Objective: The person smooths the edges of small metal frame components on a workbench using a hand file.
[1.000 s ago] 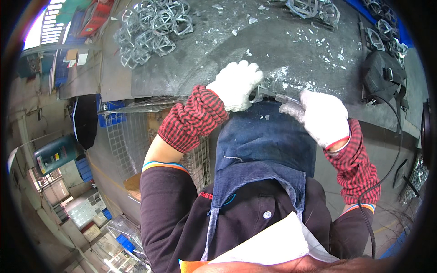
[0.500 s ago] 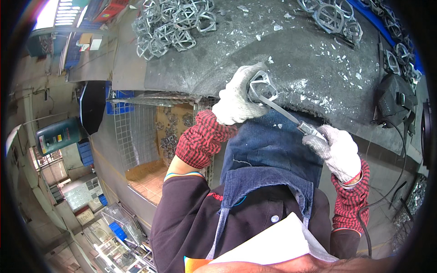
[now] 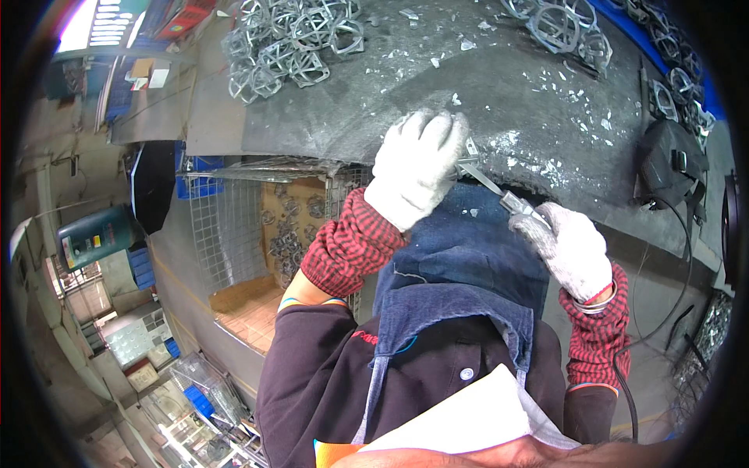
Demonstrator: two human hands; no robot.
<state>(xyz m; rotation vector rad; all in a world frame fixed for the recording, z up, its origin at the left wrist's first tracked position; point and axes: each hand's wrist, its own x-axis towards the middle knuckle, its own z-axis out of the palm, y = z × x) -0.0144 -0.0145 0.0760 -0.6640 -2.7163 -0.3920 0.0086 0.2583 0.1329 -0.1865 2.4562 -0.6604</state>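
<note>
My left hand [image 3: 416,168], in a white knit glove, is closed around a silver metal frame part [image 3: 468,152]; the back of the hand hides most of it. My right hand [image 3: 568,251], gloved the same way, grips the metal handle of a flat file-like tool [image 3: 491,185]. The tool's narrow blade slants up and left, its tip at the part's edge beside my left hand. Whether the tip touches the metal cannot be made out. Both hands are at the near edge of the dark workbench [image 3: 351,109], above my denim apron [image 3: 460,249].
Piles of similar metal frame parts [image 3: 292,47] lie at the bench's far left and far right [image 3: 562,31]. Pale metal shavings are strewn across the top. A black box-shaped device [image 3: 672,160] with a cable sits at right. A wire cage [image 3: 230,234] stands below left.
My left hand has turned over, so its back now covers most of the metal part. My right hand and the tool have shifted slightly up and left.
</note>
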